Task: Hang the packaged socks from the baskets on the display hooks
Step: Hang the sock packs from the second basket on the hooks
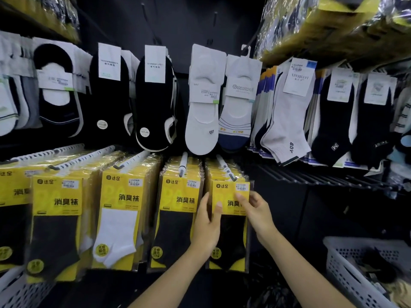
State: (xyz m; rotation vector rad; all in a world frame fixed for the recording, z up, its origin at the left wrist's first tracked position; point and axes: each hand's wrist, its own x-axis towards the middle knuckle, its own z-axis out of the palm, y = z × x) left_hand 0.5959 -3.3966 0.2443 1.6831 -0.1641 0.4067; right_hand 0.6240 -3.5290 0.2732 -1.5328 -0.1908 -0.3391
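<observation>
1. Display wall (287,210): dark panel. Carded socks hang on the top row and yellow packs on the bottom row. Work happens at the bottom row's far-right end.
2. Row of hung packs (124,207): full hooks to the left, fronts facing out and level. Use them as ref for height and facing.
3. White basket (343,252): low right, well apart from the hooks. Contents are dark and too blurred to name. A 2nd basket corner (13,292) shows low left.
4. Yellow sock pack (232,236): the task's thing, held upright, front out, at the front of the far-right stack, just beside the neighbouring stack. Keep it square to the wall; a tilt prob snags the film on the packs behind.
5. Left hand (208,221): grasps the pack's left edge, thumb on front, fingers (205,197) up along the side. Best used as the steadying hand, with no squeeze on the card.
6. Right hand (258,210): pinches the upper right edge near the price label. Should do the fine steering, since it's closest to the top.
7. Display hook (225,168): white sleeve, tip right at the pack's top edge. Can't tell if it's threaded yet.
8. Hang hole: hidden. Judgement: line the hole up w/ the tip, lift slightly over the upturned end, slide back, then let go w/ both hands together.
</observation>
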